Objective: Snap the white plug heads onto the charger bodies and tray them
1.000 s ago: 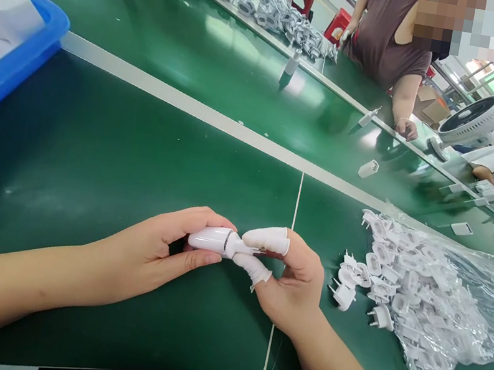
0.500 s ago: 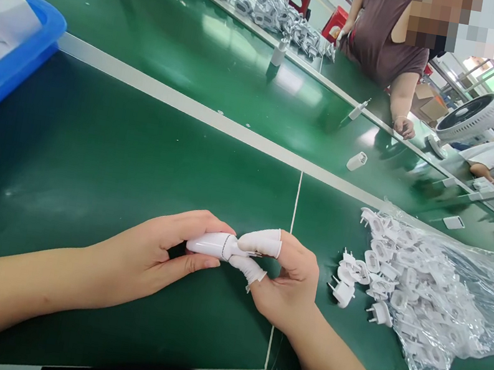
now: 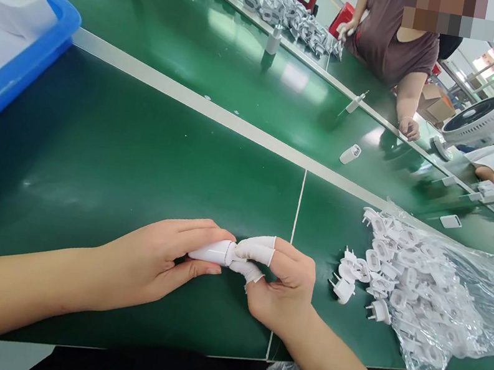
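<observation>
My left hand is closed round a white charger body, held just above the green table. My right hand, with white finger cots on thumb and forefinger, pinches the right end of that same body; the piece it presses there is hidden by the fingers. To the right lies a heap of white plug parts spilling out of a clear plastic bag.
A blue bin sits at the far left. A metal rail separates my table from a green conveyor carrying white chargers. A person in a brown top works across it, beside a white fan.
My right fingers have pushed in toward the left hand, so the metal pins seen earlier are now hidden. The chargers on the conveyor have drifted left.
</observation>
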{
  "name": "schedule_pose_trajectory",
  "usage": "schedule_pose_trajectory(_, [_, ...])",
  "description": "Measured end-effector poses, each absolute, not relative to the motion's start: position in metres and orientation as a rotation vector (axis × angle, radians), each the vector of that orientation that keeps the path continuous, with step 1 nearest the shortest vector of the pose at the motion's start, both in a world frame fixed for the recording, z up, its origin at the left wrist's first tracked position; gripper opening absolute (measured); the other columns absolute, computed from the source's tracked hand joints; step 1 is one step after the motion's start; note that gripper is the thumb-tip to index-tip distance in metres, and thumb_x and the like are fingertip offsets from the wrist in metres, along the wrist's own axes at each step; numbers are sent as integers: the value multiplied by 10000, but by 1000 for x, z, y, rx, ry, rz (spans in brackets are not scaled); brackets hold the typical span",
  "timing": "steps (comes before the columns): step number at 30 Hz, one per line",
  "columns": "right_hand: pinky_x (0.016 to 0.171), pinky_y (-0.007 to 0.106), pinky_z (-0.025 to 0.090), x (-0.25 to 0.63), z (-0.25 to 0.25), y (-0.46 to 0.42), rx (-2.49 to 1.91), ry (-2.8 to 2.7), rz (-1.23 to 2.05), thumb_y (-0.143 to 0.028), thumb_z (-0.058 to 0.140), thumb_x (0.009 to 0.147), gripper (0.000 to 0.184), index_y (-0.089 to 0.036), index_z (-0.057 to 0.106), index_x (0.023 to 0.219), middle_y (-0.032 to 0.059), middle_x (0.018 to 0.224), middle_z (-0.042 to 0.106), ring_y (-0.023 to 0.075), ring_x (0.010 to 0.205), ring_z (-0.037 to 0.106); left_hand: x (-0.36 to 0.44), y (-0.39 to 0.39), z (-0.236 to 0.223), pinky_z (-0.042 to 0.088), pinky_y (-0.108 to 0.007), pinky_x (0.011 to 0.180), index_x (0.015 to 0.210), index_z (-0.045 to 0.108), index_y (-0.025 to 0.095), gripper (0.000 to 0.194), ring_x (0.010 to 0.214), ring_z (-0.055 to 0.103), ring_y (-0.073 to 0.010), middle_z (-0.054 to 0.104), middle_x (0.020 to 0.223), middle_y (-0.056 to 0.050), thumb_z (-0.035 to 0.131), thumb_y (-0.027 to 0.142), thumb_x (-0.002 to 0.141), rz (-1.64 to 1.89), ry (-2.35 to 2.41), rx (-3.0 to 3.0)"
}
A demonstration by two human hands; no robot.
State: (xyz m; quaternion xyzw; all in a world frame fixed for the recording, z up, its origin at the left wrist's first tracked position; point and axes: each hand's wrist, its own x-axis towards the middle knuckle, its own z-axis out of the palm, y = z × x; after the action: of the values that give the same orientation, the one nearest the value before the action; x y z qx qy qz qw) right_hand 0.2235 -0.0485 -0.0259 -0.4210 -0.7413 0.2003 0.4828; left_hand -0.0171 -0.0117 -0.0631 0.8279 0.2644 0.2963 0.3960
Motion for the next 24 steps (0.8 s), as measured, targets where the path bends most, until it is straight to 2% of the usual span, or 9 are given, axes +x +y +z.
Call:
schedule_pose_trajectory(5, [663,296,697,223,-30,-50,-1058,-1858,352,-4,685,931,376,-302,869,1068,25,859,859,203,775,836,-17,-12,-64,511,-278,744,1455,627,269,261,839,664,-180,730,1093,-26,530,283,1213,782,677,2181])
schedule_pose_trajectory(10, [665,273,693,221,-30,-48,-1055,-1758,578,-25,751,907,292,-281,873,978,28,888,873,187,765,834,-20,-11,-62,515,-283,780,1459,597,254,256,865,665,-186,726,1116,-37,503,280,1222,756,672,2274])
schedule_pose_trajectory(15, [669,286,702,219,-28,-49,-1031,-1762,531,-52,740,945,287,-292,881,1013,35,880,873,196,773,838,-17,-8,-57,543,-260,791,1440,591,243,258,866,683,-173,743,1107,-37,520,201,1195,781,626,2282])
schedule_pose_trajectory(20, [612,260,674,214,-29,-49,-1082,-1623,690,-26,764,848,288,-274,879,938,26,849,869,180,702,810,-12,-16,-55,542,-284,706,1317,680,219,220,804,690,-200,761,1029,-65,551,177,1143,915,654,2181])
schedule_pose_trajectory(24, [601,252,668,209,-24,-53,-1168,-1430,919,-65,812,789,252,-288,899,869,15,832,865,169,670,790,-8,-31,-50,516,-289,705,1269,725,232,208,772,649,-189,728,932,-33,569,215,1134,881,773,2008])
